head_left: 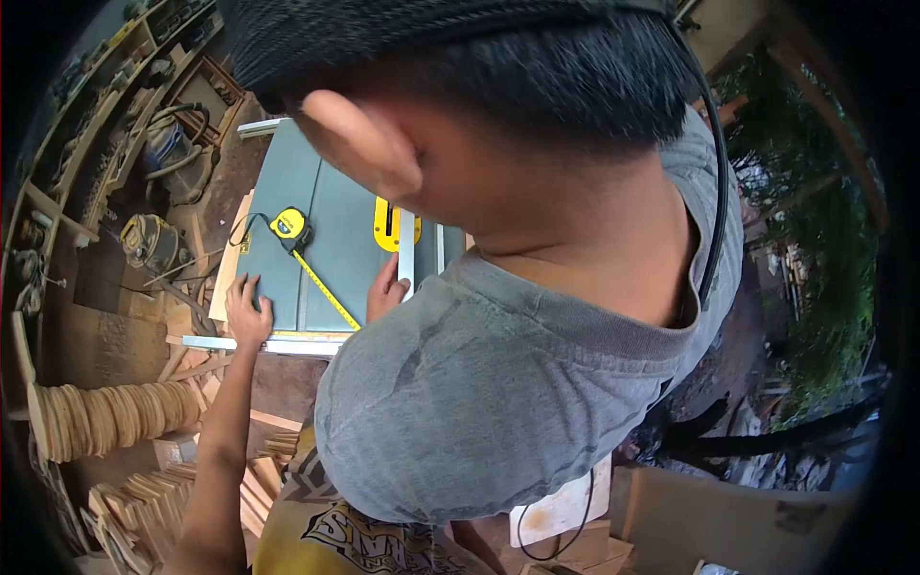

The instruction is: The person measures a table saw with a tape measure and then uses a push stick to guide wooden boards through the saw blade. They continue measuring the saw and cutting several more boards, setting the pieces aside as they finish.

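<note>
My left hand [249,314] lies at the near left corner of a grey-green saw table [287,172], fingers spread and holding nothing. My right hand [385,289], partly hidden behind a grey-shirted shoulder, has its fingers closed on the near end of a pale metal fence [406,251]. The fence runs beside a yellow slotted insert [387,218] in the table. A yellow and black tape measure [289,225] sits on the table between the hands. Its yellow blade [328,294] is pulled out and slants toward the front rail [259,343].
A capped head and grey shirt [498,402] block much of the view. Stacked rounded wooden pieces [115,420] and cut boards [144,503] stand at lower left. A workshop vacuum [153,241] with a hose and crowded shelves [96,144] are further left. A black cable [714,192] hangs behind the neck.
</note>
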{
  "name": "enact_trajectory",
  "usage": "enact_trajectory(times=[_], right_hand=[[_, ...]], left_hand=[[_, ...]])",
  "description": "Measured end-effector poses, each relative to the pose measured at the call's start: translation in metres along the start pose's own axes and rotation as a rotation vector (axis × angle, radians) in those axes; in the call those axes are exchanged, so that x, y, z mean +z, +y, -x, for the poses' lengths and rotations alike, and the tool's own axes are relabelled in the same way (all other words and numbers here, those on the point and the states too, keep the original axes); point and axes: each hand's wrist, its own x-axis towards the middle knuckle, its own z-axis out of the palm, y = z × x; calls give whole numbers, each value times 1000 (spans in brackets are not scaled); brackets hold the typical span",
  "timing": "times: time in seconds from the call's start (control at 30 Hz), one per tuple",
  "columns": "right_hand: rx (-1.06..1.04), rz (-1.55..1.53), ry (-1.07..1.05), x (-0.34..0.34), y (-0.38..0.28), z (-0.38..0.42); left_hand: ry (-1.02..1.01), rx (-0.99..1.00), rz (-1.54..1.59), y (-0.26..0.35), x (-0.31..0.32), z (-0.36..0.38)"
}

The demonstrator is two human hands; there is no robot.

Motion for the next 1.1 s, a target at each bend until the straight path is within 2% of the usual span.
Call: enact_trajectory(times=[0.57,0.73,0.87,1.1], right_hand=[[-28,151,11,5,-11,14],[-21,145,10,3,-12,12],[28,9,-44,5,-27,13],[-11,98,-22,7,-22,7]], left_hand=[[15,-7,34,-4,5,1],[16,-8,32,-6,6,2],[8,-19,35,-5,5,2],[17,-5,24,-4,5,1]])
